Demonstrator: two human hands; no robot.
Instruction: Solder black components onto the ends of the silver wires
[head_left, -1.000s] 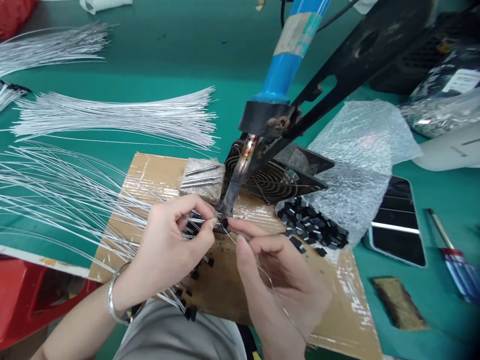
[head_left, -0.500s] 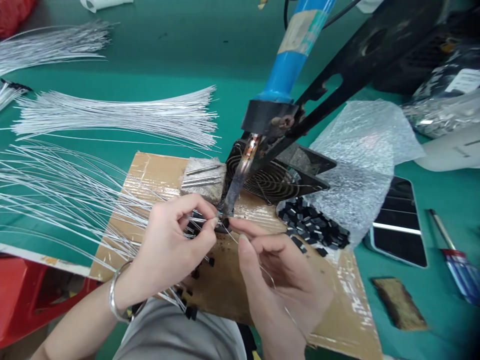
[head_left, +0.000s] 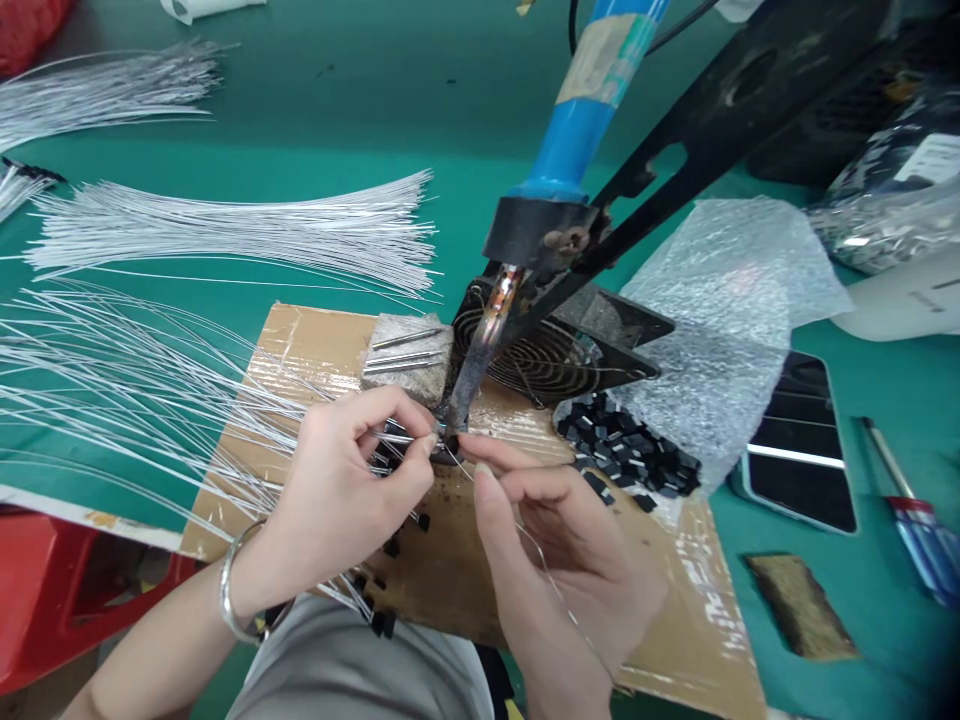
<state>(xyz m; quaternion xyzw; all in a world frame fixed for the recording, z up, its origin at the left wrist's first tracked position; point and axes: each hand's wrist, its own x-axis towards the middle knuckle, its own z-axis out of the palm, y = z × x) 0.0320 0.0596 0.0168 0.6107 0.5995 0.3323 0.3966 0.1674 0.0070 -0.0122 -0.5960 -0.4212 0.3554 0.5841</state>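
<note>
My left hand (head_left: 341,490) pinches a bunch of thin white wires (head_left: 135,400) and holds their ends at the tip of a blue-handled soldering iron (head_left: 480,345) fixed in a black stand. My right hand (head_left: 559,545) is closed in a pinch on a small black component at the same tip, and a thin strand of solder wire (head_left: 551,580) runs back through its fingers. Both hands meet over a taped cardboard sheet (head_left: 300,345), fingertips almost touching each other.
Black components (head_left: 626,455) are heaped beside bubble wrap (head_left: 720,320). A small fan (head_left: 555,355) and a sponge block (head_left: 405,355) sit behind the iron. More wire bundles (head_left: 225,230) lie left. A phone (head_left: 802,440), a screwdriver (head_left: 911,525) and a brown pad (head_left: 799,605) lie right.
My right fingertips have edged slightly toward the iron tip. Otherwise the hands and wires stay as they were.
</note>
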